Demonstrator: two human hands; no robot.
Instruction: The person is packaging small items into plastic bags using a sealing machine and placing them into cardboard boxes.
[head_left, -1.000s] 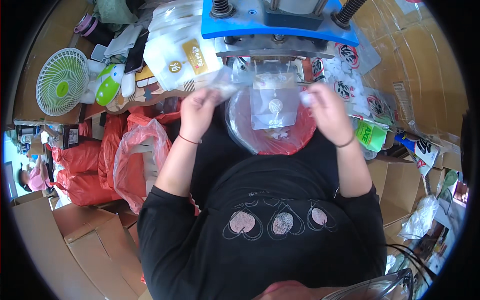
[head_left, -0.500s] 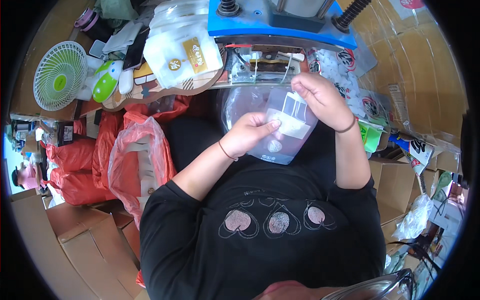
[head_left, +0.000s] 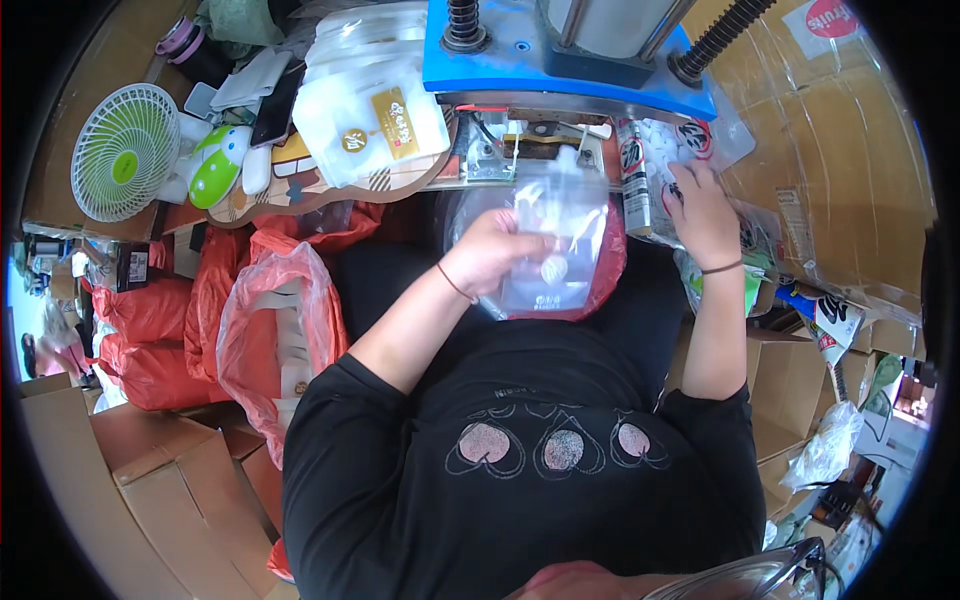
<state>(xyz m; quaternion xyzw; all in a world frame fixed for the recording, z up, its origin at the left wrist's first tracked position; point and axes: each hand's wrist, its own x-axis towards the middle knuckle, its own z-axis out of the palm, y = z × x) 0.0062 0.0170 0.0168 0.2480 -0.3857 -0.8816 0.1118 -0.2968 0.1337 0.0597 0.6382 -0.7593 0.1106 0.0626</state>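
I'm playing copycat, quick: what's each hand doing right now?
Left hand: closed, holding a clear pouch.
Right hand: at the small white pieces; can't tell if it holds one.

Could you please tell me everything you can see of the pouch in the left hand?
The pouch looks like thin, translucent plastic, with a pale round mark, small pale print near its lower edge and a whitish nub at its top, which points toward the blue press. The left hand grips its left side, thumb across the front. Whether it holds anything is unclear.
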